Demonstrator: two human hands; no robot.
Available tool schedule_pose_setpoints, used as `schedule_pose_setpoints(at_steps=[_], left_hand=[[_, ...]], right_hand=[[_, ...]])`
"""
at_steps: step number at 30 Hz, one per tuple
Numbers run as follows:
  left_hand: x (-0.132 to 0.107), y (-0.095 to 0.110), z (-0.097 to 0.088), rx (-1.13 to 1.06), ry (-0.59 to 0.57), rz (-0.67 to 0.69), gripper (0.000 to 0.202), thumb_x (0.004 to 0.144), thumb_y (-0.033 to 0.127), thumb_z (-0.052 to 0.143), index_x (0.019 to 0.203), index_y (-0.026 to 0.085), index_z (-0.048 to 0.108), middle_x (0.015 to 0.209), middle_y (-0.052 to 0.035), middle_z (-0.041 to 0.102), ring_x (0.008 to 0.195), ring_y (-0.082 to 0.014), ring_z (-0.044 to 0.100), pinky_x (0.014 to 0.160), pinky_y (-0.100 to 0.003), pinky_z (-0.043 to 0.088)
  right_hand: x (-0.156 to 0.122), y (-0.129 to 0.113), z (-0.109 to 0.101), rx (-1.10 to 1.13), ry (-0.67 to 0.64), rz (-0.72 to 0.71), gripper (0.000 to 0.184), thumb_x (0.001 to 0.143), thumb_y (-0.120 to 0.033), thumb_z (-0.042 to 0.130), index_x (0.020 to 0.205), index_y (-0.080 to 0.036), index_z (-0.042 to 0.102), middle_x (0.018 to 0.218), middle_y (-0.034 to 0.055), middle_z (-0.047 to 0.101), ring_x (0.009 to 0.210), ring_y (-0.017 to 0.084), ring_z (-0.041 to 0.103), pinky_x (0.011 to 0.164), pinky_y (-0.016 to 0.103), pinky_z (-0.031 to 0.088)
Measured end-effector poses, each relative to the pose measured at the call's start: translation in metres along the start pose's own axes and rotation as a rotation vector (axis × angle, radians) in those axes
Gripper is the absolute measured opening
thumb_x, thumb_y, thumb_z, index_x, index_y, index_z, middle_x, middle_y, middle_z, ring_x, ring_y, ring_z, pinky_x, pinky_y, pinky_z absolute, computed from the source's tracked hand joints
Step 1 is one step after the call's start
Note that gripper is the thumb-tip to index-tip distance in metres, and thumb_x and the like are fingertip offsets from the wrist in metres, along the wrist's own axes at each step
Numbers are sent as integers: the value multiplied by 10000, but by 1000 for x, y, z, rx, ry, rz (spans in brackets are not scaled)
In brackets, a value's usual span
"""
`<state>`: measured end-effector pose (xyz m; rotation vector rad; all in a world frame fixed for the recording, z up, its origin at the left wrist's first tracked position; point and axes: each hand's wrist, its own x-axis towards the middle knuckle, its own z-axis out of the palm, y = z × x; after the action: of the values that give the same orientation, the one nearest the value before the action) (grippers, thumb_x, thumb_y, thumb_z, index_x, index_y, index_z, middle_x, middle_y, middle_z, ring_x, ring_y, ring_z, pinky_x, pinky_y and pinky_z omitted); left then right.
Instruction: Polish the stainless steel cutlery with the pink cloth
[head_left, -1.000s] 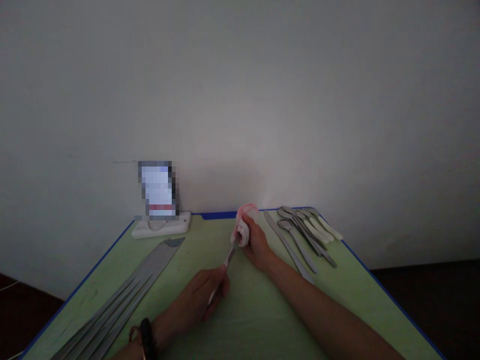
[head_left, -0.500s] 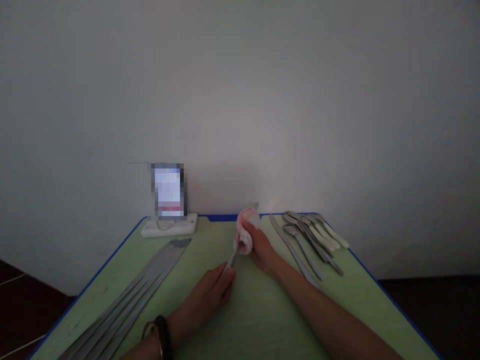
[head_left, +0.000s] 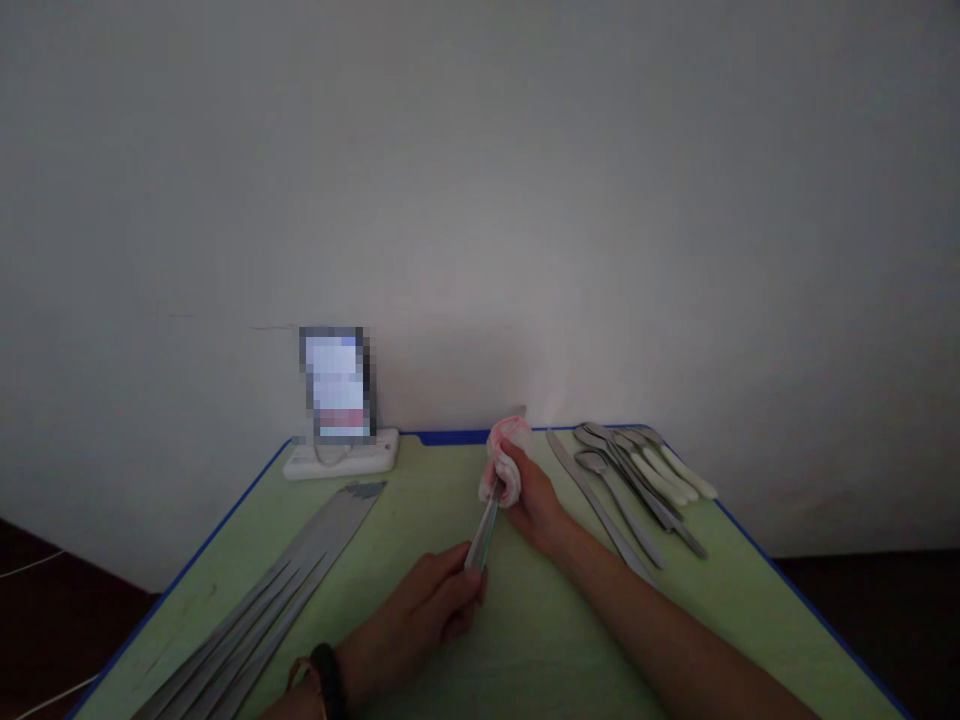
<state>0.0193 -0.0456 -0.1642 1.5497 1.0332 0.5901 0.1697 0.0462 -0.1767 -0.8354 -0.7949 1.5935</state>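
Observation:
My left hand [head_left: 448,592] is closed round the near end of a metal table knife [head_left: 482,535] at the middle of the table. The knife points away from me, and its tip shows just beyond a pink and white cloth [head_left: 504,455]. Wrapped round the knife's far part, the cloth is pinched in my right hand [head_left: 534,498]. The fold hides most of the blade. On the right, another knife [head_left: 592,500] lies nearest my right forearm, beside a spoon [head_left: 611,505].
Further right is a pile of spoons [head_left: 630,475] and pale-handled cutlery [head_left: 671,475]. Several long flat metal pieces [head_left: 277,590] fan out at left. Behind them a phone with a blurred screen [head_left: 335,385] stands on a white base [head_left: 341,458]. A wall closes off the table's far edge.
More of the knife shows between my left hand and the cloth. My left hand has come slightly nearer. The view has shifted a little.

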Motion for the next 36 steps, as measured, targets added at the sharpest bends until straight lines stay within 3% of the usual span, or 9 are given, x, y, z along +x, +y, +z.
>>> schedule_pose_setpoints(at_steps=[3, 11, 18, 26, 30, 36], left_hand=[[0, 1, 1, 57, -8, 30, 408, 904, 510, 311, 766, 177, 502, 559, 52, 417, 521, -108, 375, 516, -223, 313], [4, -5, 3, 63, 44, 76, 438, 905, 538, 289, 829, 170, 514, 532, 58, 424, 505, -113, 390, 516, -226, 322], [6, -3, 3, 113, 101, 41, 421, 895, 500, 317, 614, 200, 407, 505, 55, 401, 471, -102, 359, 486, -231, 303], [4, 0, 5, 163, 13, 11, 354, 871, 431, 356, 615, 192, 410, 508, 58, 381, 460, -91, 324, 448, -223, 252], [4, -1, 6, 116, 39, 43, 307, 881, 395, 353, 737, 167, 502, 497, 62, 407, 462, -96, 365, 470, -217, 292], [8, -8, 5, -160, 83, 50, 331, 896, 425, 325, 931, 148, 504, 537, 50, 476, 452, -99, 411, 443, -210, 297]], right_hand=[[0, 0, 1, 64, 2, 11, 314, 681, -446, 659, 594, -168, 541, 499, -21, 539, 461, 100, 460, 472, 234, 380], [-8, 3, 2, -187, -111, 19, 386, 702, -513, 626, 599, -148, 556, 503, -9, 553, 441, 83, 445, 449, 220, 326], [-9, 3, 2, -178, -92, 14, 374, 698, -508, 621, 597, -152, 561, 501, -10, 561, 442, 85, 454, 449, 218, 332], [-6, 8, -2, -298, -159, 14, 406, 720, -532, 581, 574, -153, 566, 475, 11, 559, 429, 101, 461, 422, 225, 331], [-6, 8, -2, -312, -130, 7, 394, 709, -517, 597, 566, -151, 566, 476, 2, 555, 424, 95, 457, 425, 223, 326], [-11, -3, 4, -91, -94, 62, 313, 713, -441, 598, 590, -154, 568, 467, -17, 542, 406, 84, 430, 422, 217, 317]])
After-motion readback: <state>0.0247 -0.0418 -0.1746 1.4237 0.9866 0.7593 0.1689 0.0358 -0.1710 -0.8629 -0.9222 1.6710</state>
